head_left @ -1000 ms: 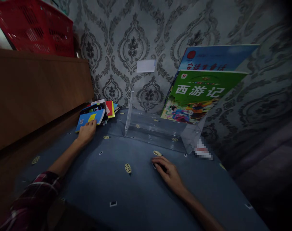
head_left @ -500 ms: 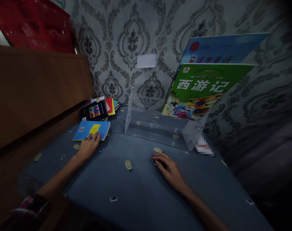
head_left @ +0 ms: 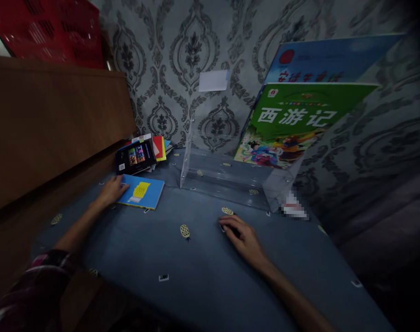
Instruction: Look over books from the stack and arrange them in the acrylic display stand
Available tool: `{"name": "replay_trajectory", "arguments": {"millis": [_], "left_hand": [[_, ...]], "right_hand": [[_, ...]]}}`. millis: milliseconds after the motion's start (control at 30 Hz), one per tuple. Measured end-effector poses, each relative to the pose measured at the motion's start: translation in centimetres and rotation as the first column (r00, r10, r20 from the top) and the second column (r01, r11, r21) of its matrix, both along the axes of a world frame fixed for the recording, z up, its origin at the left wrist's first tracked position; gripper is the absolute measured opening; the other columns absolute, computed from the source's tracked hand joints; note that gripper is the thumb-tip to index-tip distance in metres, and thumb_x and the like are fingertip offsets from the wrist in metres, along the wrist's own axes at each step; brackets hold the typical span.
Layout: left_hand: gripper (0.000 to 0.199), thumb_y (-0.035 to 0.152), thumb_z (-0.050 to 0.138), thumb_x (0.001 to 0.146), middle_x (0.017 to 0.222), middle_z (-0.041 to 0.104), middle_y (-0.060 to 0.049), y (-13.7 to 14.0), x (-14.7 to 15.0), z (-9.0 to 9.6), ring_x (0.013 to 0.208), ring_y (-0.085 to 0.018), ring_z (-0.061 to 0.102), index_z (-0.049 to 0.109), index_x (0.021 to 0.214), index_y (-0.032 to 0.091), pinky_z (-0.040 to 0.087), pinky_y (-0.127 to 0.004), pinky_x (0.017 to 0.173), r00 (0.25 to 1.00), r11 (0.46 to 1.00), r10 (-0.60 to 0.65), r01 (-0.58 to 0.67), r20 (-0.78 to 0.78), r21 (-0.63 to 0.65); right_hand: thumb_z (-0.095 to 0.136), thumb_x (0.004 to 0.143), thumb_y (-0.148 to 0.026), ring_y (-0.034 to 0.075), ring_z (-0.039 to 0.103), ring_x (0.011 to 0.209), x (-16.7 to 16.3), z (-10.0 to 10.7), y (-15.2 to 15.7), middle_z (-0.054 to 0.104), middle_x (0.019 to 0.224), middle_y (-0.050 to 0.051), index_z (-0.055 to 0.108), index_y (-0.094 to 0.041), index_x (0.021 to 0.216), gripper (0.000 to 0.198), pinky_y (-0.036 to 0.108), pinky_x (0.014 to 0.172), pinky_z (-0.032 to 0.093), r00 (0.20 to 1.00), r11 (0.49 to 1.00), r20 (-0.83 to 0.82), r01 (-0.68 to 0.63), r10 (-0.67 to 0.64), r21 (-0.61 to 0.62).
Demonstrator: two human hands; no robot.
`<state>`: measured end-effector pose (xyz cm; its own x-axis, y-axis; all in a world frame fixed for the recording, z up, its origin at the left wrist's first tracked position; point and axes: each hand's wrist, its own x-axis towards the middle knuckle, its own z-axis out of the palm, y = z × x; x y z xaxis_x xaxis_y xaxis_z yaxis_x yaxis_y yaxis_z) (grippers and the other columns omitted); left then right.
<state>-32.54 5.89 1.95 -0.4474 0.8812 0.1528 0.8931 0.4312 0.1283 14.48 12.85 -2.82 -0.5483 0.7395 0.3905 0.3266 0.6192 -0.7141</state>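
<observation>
A blue book (head_left: 149, 191) with a yellow patch on its cover lies flat on the cloth. My left hand (head_left: 111, 190) grips its left edge, the thumb over the cover and the other fingers partly hidden at the side. Resting on the cloth to the right, my right hand (head_left: 242, 237) has loosely bent fingers, the thumb apart from them, and nothing in it. Beyond it stands a clear plastic book rack (head_left: 227, 196). A green picture book (head_left: 296, 124) leans upright at the rack's right end, in front of a taller blue picture book (head_left: 334, 57).
Behind the blue book lies a pile of books with a black one (head_left: 135, 157) on top. A wooden cabinet (head_left: 57, 129) bearing a red basket (head_left: 50, 34) borders the left. A patterned wall closes the back. A white item, blurred out, lies right of the rack.
My left hand has gone from the blue book's front edge to its left edge. The book has shifted right and turned slightly. My right hand stays put. The view has shifted a little.
</observation>
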Motion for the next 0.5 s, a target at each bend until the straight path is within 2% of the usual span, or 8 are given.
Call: {"name": "replay_trajectory", "arguments": {"millis": [67,133,233,500], "left_hand": [[0.060,0.040,0.041,0.097,0.141,0.054,-0.023,0.5,-0.9,-1.0,0.128,-0.033,0.055,0.044,0.145,0.004,0.045,-0.044,0.107,0.998,0.999,0.048,-0.048,0.040,-0.007],[0.062,0.040,0.039,0.097,0.141,0.054,-0.023,0.6,-1.2,-2.0,0.130,-0.032,0.054,0.042,0.146,0.002,0.042,-0.043,0.110,0.998,0.999,0.020,-0.022,0.060,0.023],[0.060,0.042,0.039,0.096,0.141,0.056,-0.020,0.0,-1.3,-3.0,0.130,-0.030,0.054,0.048,0.142,0.005,0.041,-0.041,0.112,0.996,0.996,-0.043,0.037,0.080,0.078],[0.061,0.045,0.042,0.094,0.146,0.053,-0.015,-1.4,0.8,-3.5,0.137,-0.029,0.049,0.050,0.143,0.010,0.040,-0.042,0.115,0.985,0.988,-0.150,0.146,0.087,0.049]], "right_hand": [[0.051,0.092,-0.029,0.025,0.069,0.100,-0.1,0.0,0.0,0.072,0.105,0.011,0.074,-0.020,0.096,0.024,0.041,0.088,0.056,1.000,1.000,-0.006,-0.001,0.001,0.000],[0.051,0.092,-0.029,0.025,0.069,0.101,-0.1,0.0,-0.1,0.072,0.105,0.011,0.073,-0.021,0.095,0.024,0.041,0.088,0.056,1.000,1.000,-0.011,0.004,-0.004,-0.001],[0.051,0.091,-0.027,0.025,0.068,0.101,-0.1,0.1,-0.2,0.072,0.104,0.010,0.073,-0.021,0.094,0.023,0.040,0.088,0.056,1.000,1.000,-0.017,0.011,-0.011,0.002],[0.049,0.092,-0.026,0.023,0.068,0.098,-0.2,0.4,-0.4,0.071,0.105,0.010,0.072,-0.020,0.095,0.024,0.038,0.084,0.056,1.000,1.000,-0.010,-0.001,0.001,-0.005]]}}
